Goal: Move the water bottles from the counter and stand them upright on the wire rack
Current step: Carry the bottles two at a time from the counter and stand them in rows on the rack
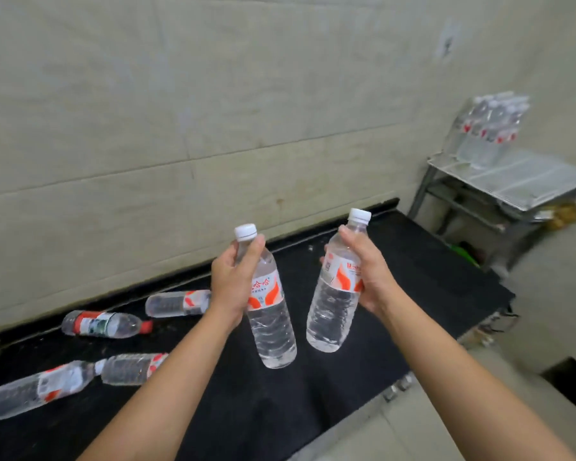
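My left hand (235,282) is wrapped around the neck and shoulder of one white-capped water bottle (266,301), thumb up near the cap. It's held upright, slightly tilted, in the air above the black counter (429,281). My right hand (368,272) is clamped on a second white-capped bottle (335,287), fingers round the label area, cap leaning to the right. The two held bottles are close side by side, not touching, bases nearer each other than the caps.

Four bottles lie on their sides on the left part of the counter:
- a red-capped bottle (105,324) with a different red, white and green label, near the wall, cap pointing right
- a bottle with an orange label (177,303) just right of it and further back, its right end hidden behind my left wrist
- a near-left bottle (35,389) at the left edge, cap pointing right
- a short-looking bottle (130,368) just beside that cap, its right end hidden by my left forearm; can't tell if they touch

The wire rack (519,181) stands at the far right, beyond the counter's end, against the wall. A cluster of upright bottles (487,131) stands at its far-left corner; blurred, so I can't count them. The rest of the top shelf is bare mesh. A green item (464,252) sits low under the rack; can't tell what it is.
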Demonstrator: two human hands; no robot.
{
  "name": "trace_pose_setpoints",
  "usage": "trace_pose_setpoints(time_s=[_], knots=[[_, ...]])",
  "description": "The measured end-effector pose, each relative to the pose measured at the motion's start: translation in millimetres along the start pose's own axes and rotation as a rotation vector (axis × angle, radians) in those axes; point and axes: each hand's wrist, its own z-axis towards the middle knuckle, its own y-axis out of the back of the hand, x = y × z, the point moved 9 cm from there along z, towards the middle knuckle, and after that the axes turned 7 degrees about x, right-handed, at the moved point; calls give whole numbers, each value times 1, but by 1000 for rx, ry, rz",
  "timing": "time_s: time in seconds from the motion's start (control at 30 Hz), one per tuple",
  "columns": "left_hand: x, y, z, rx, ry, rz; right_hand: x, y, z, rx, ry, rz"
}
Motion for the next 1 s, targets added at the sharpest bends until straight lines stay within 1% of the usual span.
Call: trace_pose_setpoints(time_s=[0.07,0.13,0.27,0.37,0.5,0.57,0.7,0.8,0.93,1.0], knots=[[2,-65,2,118,-4,-18,31,47,-16,-43,54,-54],[11,-128,2,196,8,-16,58,101,-32,-112,94,-128],[39,-243,5,220,22,39,105,215,-63,-230,126,-219],[61,-332,8,271,16,81,142,295,-83,-279,147,-256],[78,-435,14,317,1,119,189,383,-101,-341,195,-280],[86,-480,19,350,1,132,208,421,-105,-386,219,-254],[96,-560,38,429,-14,121,238,490,-91,-430,235,-198],[107,-610,67,451,-26,110,258,537,-67,-435,255,-142],[124,-678,124,474,-101,113,288,599,-22,-466,303,-200],[128,-714,159,482,-142,120,312,631,6,-500,340,-278]])
